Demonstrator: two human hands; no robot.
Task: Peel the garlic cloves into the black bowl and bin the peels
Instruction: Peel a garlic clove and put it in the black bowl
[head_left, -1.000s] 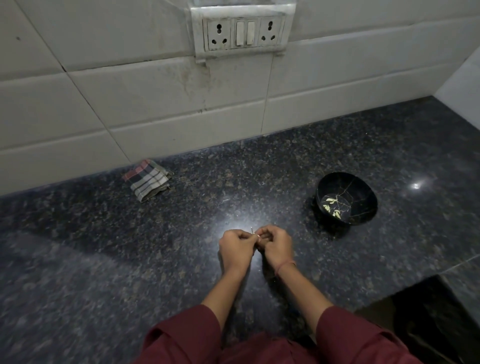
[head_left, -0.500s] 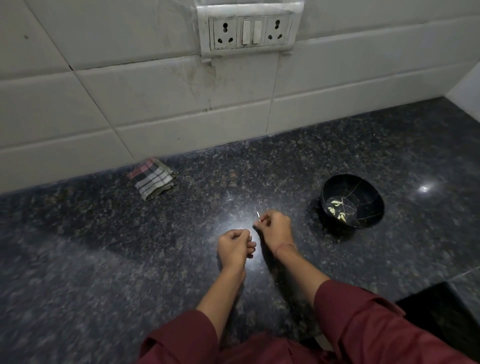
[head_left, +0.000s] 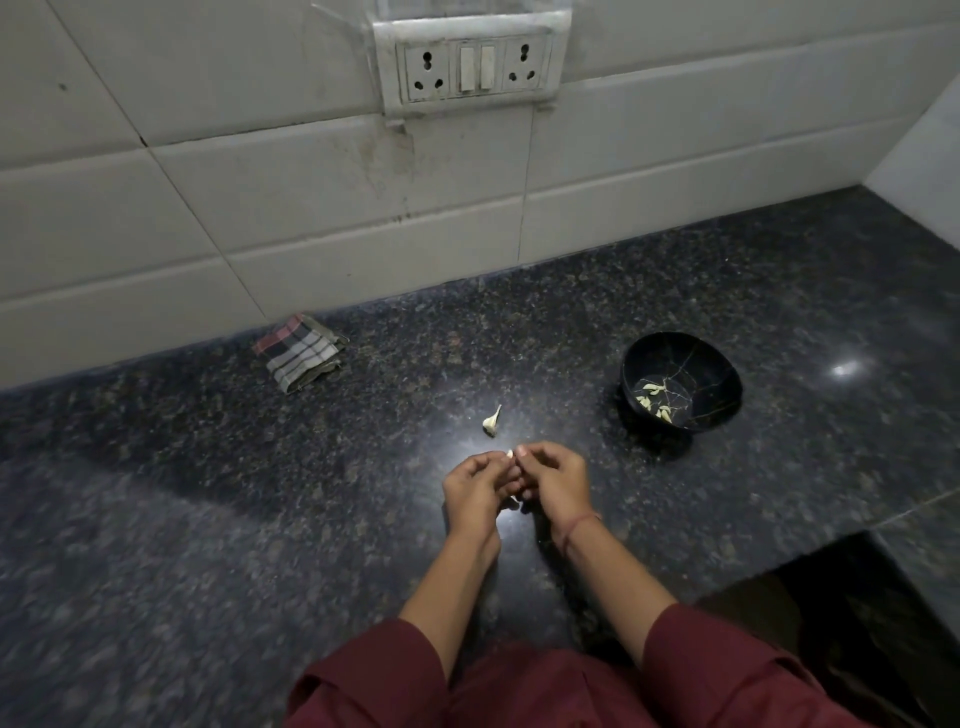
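My left hand (head_left: 480, 486) and my right hand (head_left: 553, 480) meet over the dark granite counter (head_left: 208, 519), fingers curled together round a small garlic clove (head_left: 510, 453), of which only a pale tip shows between the fingertips. A loose pale piece of garlic or peel (head_left: 491, 421) lies on the counter just beyond my hands. The black bowl (head_left: 714, 387) stands to the right of my hands and holds several pale cloves (head_left: 653, 399).
A folded checked cloth (head_left: 298, 351) lies by the tiled wall at the back left. A socket plate (head_left: 472, 65) is on the wall. The counter has a dark cut-out (head_left: 857, 623) at the front right. No bin is in view.
My hands had parted half a second ago, the right one carrying a small piece forward. That piece now lies on the counter, and both hands are together again on a clove.
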